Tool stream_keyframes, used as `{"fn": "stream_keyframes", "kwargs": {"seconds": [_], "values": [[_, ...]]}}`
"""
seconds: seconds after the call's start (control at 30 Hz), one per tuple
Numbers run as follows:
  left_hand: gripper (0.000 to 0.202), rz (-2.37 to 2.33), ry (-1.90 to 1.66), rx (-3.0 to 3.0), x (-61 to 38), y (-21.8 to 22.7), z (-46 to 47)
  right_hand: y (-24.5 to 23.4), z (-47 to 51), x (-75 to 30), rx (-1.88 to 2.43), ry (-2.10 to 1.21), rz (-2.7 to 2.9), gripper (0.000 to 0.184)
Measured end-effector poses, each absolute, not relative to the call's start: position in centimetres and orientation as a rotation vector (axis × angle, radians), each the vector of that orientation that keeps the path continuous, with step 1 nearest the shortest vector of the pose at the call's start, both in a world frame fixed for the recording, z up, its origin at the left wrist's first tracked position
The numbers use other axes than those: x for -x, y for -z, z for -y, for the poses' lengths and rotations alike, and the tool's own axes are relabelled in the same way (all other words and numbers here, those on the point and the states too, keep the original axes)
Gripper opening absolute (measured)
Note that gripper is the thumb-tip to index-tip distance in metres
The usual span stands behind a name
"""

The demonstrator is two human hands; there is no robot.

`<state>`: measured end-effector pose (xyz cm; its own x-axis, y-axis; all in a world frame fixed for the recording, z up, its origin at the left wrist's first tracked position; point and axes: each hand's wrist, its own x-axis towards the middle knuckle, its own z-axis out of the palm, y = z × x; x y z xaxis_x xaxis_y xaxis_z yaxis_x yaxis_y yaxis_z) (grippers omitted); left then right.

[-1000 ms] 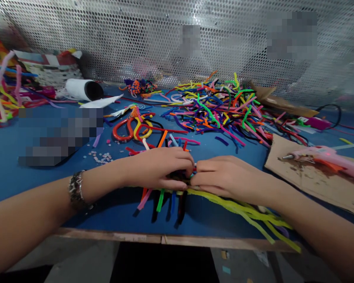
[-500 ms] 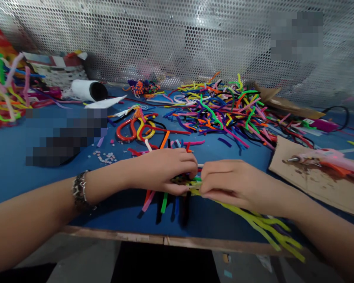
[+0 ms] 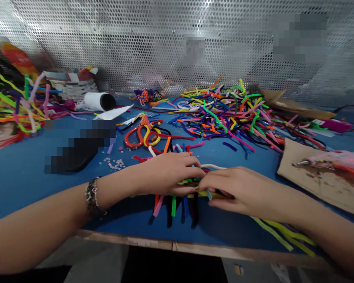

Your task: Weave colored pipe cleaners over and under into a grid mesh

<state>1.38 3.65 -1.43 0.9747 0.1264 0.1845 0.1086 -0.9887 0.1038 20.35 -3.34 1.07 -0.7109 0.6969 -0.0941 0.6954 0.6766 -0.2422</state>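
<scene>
My left hand point(image 3: 168, 173) is closed over a bundle of short coloured pipe cleaners point(image 3: 173, 204) near the table's front edge; their ends stick out below my palm. My right hand point(image 3: 238, 188) meets it fingertip to fingertip and pinches a strand at the bundle. Long yellow-green pipe cleaners point(image 3: 283, 234) trail from under my right hand toward the front right. A bracelet point(image 3: 92, 196) sits on my left wrist.
A big heap of cut pipe cleaners point(image 3: 224, 114) covers the blue table point(image 3: 23, 177) behind my hands. Red and yellow scissors point(image 3: 140, 135) lie left of it. A pink glue gun point(image 3: 336, 161) rests on cardboard point(image 3: 321, 184) at right. A white roll point(image 3: 98, 101) lies far left.
My view has shifted left and slightly up. Both hands stay joined at the bundle, and my right fingers have shifted their pinch on the strands.
</scene>
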Motion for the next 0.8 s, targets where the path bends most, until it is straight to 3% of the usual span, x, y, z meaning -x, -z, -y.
{"fn": "stream_keyframes", "kwargs": {"seconds": [0.27,0.43,0.6,0.8], "values": [[0.024,-0.284,-0.272,-3.045,-1.3,1.5,-3.6,-1.3,3.2,-20.5,1.373,-0.347,2.816,0.003],[0.028,-0.211,-0.308,-3.029,-1.2,1.6,-3.9,-1.7,3.2,-21.0,1.413,-0.421,2.86,0.016],[0.028,-0.174,-0.261,-2.998,-1.1,1.8,-3.9,-1.7,2.7,-21.0,1.369,-0.522,2.902,0.016],[0.034,-0.368,-0.183,-2.876,0.6,-1.8,-3.7,-1.7,2.2,-20.8,1.308,-0.609,2.884,0.013]]}}
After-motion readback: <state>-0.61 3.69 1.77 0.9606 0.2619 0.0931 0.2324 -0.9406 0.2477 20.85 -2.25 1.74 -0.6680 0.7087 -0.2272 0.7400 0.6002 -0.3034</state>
